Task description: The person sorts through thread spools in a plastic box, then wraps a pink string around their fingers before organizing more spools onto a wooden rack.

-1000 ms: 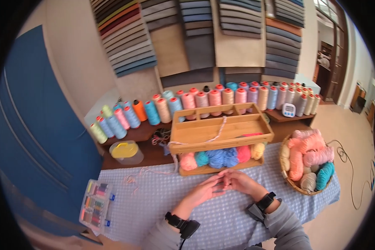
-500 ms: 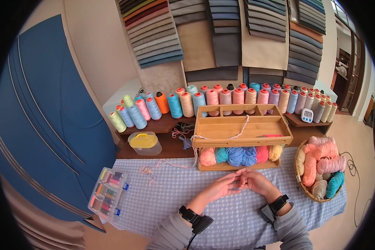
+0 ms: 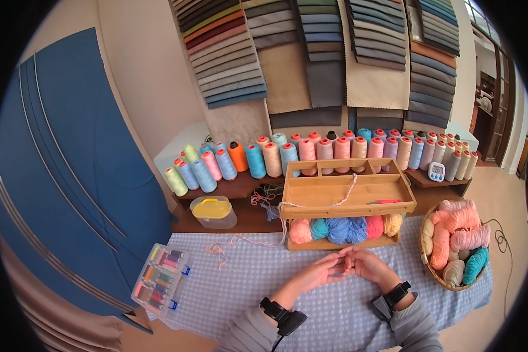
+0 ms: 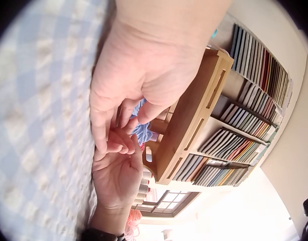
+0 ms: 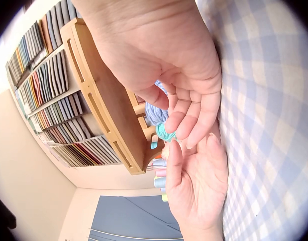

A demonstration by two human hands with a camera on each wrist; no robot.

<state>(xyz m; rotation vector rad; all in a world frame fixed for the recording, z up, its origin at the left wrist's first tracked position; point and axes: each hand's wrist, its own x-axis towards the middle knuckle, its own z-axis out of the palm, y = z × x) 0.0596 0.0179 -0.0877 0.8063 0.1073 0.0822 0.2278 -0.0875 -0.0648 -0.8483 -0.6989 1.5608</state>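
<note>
My left hand (image 3: 315,274) and right hand (image 3: 369,267) rest together on the blue checked cloth (image 3: 217,299), fingertips meeting, in front of a wooden rack (image 3: 314,190). Both wrist views show the fingers relaxed and loosely bent, palms facing in, with nothing held. Just beyond the fingertips, a row of yarn balls sits on the rack's lower shelf, among them blue yarn (image 3: 346,230), teal yarn (image 5: 166,133) and a peach ball (image 3: 300,231). A pink-and-white cord (image 3: 347,193) lies over the upper tray and trails down its left side onto the cloth.
At the right stands a basket (image 3: 426,267) of yarn skeins. A clear case of thread spools (image 3: 160,278) lies at the left, with a yellow-lidded tub (image 3: 212,212) behind. Several thread cones (image 3: 273,159) and a white timer (image 3: 436,171) line the shelf at the back.
The head view has turned, so the whole scene sits further right, and lately a little lower, in the picture. Both hands keep the same pose on the cloth.
</note>
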